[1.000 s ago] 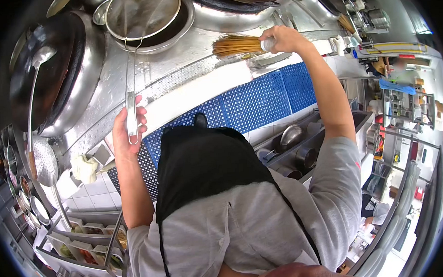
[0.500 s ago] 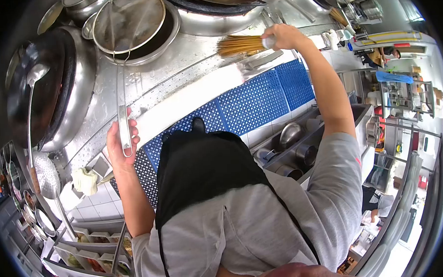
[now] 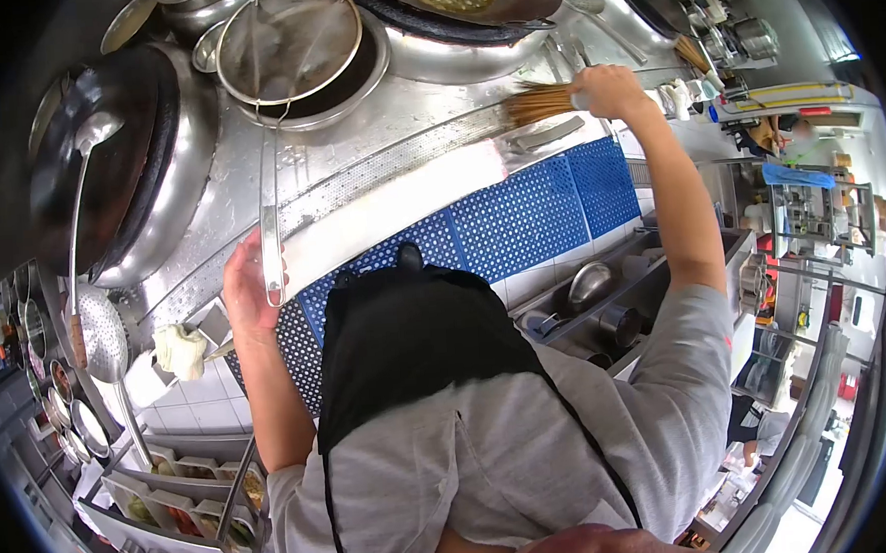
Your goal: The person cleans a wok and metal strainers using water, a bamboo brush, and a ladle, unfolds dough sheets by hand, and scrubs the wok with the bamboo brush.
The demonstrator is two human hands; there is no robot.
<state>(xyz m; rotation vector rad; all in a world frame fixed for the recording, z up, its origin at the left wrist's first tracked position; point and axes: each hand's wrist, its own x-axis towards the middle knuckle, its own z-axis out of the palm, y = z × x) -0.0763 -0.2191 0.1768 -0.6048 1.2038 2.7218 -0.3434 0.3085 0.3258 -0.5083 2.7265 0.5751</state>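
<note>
My right hand (image 3: 616,91) is closed around the grip of a bamboo wok brush (image 3: 542,103). The bristles point left, low over the perforated strip of the steel counter, beside a flat metal utensil (image 3: 548,134). On the other side, my left hand (image 3: 250,285) lies with loosely stretched fingers under and beside the handle (image 3: 272,247) of a round strainer (image 3: 289,46); some fingertips are hidden behind that handle. The strainer rests across a metal pot (image 3: 377,65). A ladle (image 3: 98,129) lies in the dark wok (image 3: 123,183) at the left.
Another wok (image 3: 509,3) with oily liquid sits at the back. A perforated skimmer (image 3: 100,334) and a folded cloth (image 3: 179,351) are at the left. Blue perforated matting (image 3: 520,217) covers the floor, beside a steel sink with pans. Ingredient containers (image 3: 164,501) stand lower left.
The wok brush has moved right along the counter in my right hand. My left hand has loosened, and its fingertips no longer show past the strainer handle. The whole view has shifted slightly.
</note>
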